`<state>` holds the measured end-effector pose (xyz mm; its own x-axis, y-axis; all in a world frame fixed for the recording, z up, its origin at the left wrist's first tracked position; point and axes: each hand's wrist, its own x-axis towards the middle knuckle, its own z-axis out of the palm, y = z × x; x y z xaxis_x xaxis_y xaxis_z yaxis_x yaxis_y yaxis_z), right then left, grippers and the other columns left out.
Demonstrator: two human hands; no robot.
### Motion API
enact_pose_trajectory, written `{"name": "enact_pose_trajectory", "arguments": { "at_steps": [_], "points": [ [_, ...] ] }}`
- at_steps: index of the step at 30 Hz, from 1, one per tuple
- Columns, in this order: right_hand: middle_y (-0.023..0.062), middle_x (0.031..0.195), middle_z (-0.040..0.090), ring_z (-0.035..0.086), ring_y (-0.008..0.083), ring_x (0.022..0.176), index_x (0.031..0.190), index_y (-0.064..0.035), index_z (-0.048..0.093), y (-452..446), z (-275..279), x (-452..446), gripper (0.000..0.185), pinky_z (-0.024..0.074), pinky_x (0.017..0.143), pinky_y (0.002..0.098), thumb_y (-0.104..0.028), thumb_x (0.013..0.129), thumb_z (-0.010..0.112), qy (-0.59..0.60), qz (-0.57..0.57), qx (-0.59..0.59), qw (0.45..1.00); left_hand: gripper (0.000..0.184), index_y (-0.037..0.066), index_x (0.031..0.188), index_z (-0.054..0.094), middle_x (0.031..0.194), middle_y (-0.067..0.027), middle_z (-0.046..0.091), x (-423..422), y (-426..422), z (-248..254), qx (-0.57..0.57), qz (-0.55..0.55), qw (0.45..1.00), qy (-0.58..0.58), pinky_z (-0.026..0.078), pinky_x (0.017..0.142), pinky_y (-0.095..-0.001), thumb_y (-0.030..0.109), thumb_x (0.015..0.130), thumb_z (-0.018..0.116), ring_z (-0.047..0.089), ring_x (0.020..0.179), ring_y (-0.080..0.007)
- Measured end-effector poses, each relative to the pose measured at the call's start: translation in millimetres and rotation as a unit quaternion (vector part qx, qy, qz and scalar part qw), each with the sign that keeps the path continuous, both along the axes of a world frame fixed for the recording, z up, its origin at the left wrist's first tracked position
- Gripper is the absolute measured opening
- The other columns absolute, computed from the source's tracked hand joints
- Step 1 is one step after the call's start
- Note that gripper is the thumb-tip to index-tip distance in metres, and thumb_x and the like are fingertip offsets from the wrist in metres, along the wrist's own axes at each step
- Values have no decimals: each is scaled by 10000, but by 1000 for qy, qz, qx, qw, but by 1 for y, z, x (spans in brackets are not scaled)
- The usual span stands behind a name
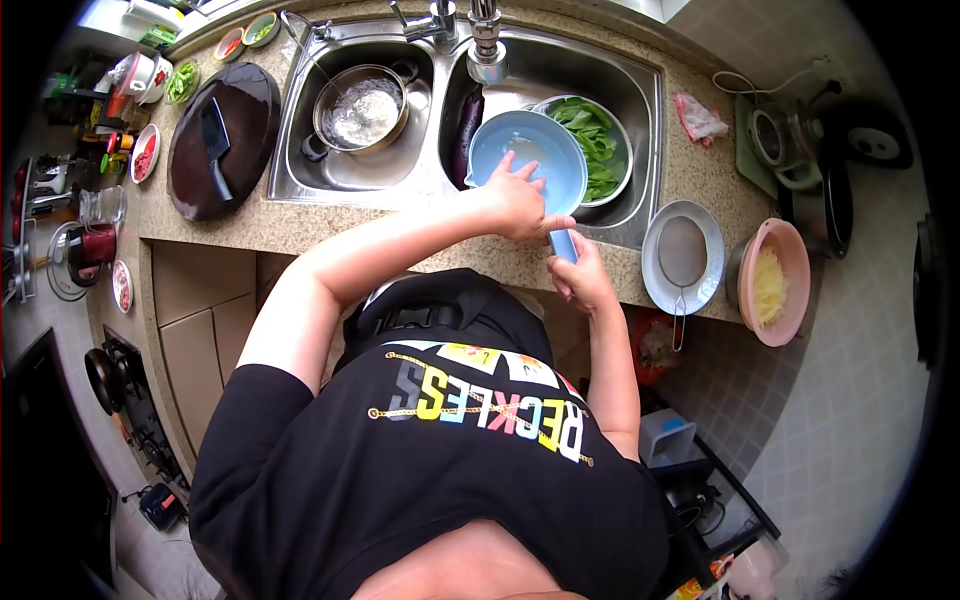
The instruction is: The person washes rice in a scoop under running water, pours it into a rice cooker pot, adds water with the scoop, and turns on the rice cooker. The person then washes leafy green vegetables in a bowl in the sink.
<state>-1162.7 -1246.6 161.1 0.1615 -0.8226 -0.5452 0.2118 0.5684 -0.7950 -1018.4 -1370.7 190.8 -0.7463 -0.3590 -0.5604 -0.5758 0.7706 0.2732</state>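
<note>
A round light-blue water dipper is over the front of the right sink basin, with its handle toward me. My right hand is closed round the dipper's handle. My left hand is open, its fingers spread over the inside of the dipper and its thumb near the handle. Partly behind the dipper, a metal bowl holds green leafy vegetables. A dark purple eggplant lies in the basin to the dipper's left. The faucet hangs behind the dipper.
In the left basin sits a metal pot with water. Left of the sink, a cleaver lies on a round cutting board. To the right stand a strainer on a bowl and a pink basket of pale shreds.
</note>
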Motion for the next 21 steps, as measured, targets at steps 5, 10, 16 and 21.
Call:
{"name": "enact_pose_trajectory", "arguments": {
  "at_steps": [5, 10, 16, 21],
  "points": [
    [-14, 544, 453, 368, 62, 337, 1022, -14, 487, 2, -3, -1, 285, 296, 329, 204, 13, 739, 511, 9, -1, 9, 1000, 638, 70, 1351, 386, 1430, -158, 314, 0, 4, -19, 70, 110, 965, 225, 178, 1057, -587, 540, 937, 262, 201, 1360, -342],
    [-10, 529, 454, 387, 72, 347, 1034, -24, 510, 4, -2, 0, 302, 301, 329, 219, -6, 733, 523, 0, -5, 1, 1000, 609, 36, 1376, 314, 1430, -160, 312, -3, 14, -19, 45, 72, 965, 250, 197, 1054, -581, 474, 954, 305, 215, 1361, -315],
    [-10, 546, 454, 374, 66, 345, 1030, -26, 480, 4, 0, 0, 291, 297, 335, 205, 19, 744, 511, 8, 7, 12, 1000, 580, 37, 1354, 352, 1402, -160, 356, 1, 16, -20, 113, 89, 961, 235, 231, 1054, -550, 458, 956, 310, 254, 1348, -300],
    [-13, 539, 454, 376, 63, 347, 1053, -18, 475, 6, 4, -1, 313, 296, 334, 203, 28, 744, 504, 14, -3, 14, 1000, 559, 28, 1186, 540, 1302, -162, 461, 3, 19, -15, 37, 17, 996, 78, 283, 1013, -551, 479, 951, 310, 335, 1295, -323]
  ]
}}
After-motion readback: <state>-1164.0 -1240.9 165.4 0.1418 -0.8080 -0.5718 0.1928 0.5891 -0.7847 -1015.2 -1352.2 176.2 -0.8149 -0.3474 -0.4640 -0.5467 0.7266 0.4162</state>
